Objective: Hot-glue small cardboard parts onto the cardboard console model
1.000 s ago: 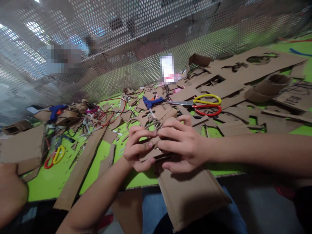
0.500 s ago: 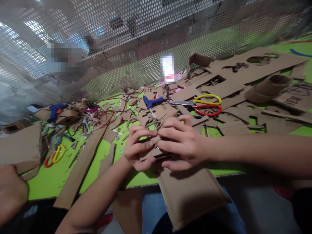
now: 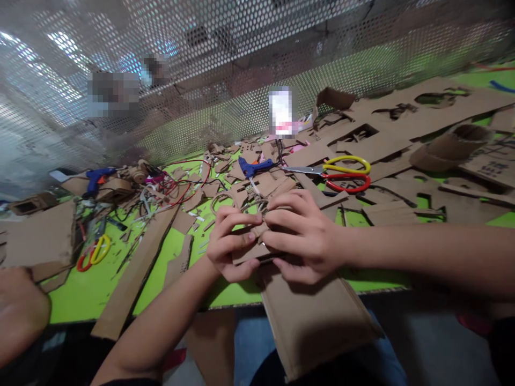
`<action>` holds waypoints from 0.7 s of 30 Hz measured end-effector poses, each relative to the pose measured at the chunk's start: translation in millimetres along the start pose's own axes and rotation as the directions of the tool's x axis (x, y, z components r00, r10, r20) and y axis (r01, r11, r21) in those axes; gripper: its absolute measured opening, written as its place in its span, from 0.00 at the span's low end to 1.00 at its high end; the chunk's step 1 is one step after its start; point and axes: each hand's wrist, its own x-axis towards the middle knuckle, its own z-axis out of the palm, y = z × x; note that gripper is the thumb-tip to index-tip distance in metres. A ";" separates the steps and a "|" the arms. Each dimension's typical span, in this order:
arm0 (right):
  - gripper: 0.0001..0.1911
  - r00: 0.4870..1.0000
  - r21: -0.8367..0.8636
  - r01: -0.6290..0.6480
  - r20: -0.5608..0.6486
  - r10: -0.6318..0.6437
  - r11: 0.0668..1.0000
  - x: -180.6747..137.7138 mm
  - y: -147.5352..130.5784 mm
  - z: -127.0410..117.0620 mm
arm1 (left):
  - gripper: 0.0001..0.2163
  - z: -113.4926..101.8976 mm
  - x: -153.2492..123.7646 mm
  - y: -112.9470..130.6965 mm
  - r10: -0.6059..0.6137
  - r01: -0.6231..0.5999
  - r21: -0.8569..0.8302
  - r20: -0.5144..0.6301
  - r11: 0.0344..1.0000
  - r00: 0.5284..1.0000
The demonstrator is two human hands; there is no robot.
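My left hand (image 3: pixel 231 244) and my right hand (image 3: pixel 300 236) meet at the middle of the view, fingers curled and pinched on a small folded cardboard piece (image 3: pixel 248 247). That piece sits at the top end of a long cardboard panel (image 3: pixel 314 316) that slopes down over the table's front edge toward my lap. The fingertips of both hands touch each other above the piece. Part of the small piece is hidden under my fingers.
The green table (image 3: pixel 92 289) is strewn with cardboard scraps and cut sheets (image 3: pixel 402 123). Red-and-yellow scissors (image 3: pixel 341 172) lie right of centre, another pair (image 3: pixel 92 253) at left. Blue glue guns (image 3: pixel 251 167) (image 3: pixel 96 177), red wires (image 3: pixel 181 185), a perforated metal screen (image 3: pixel 201 69) behind. Another person's hand (image 3: pixel 20 311) at lower left.
My hands stay clasped on the small cardboard piece with only slight finger shifts. The view has drifted a little, so everything sits slightly further right.
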 end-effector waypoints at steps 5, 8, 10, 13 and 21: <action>0.19 1.000 -0.029 -0.013 0.001 0.014 0.999 -0.3 -1.0 -1.1 | 0.15 -0.6 -1.1 -0.3 0.007 -0.007 0.012 0.004 1.000 1.000; 0.19 1.000 -0.071 -0.022 0.011 0.023 0.997 0.2 -2.9 -3.0 | 0.15 -0.6 -0.5 -1.3 0.028 -0.028 -0.003 0.004 1.000 1.000; 0.19 1.000 -0.079 -0.021 0.016 0.022 0.997 0.2 -3.6 -3.7 | 0.16 -0.7 -0.1 -1.6 0.032 -0.032 -0.008 0.006 0.999 0.999; 0.21 1.000 -0.082 -0.015 0.017 0.017 0.996 -0.9 -3.5 -3.5 | 0.15 -1.1 0.2 -1.3 0.017 -0.017 0.010 0.013 1.000 1.000; 0.19 1.000 -0.075 -0.017 0.017 0.018 0.997 -1.3 -3.2 -2.7 | 0.15 -4.2 -3.9 -0.1 -0.015 0.013 0.059 0.034 0.998 0.999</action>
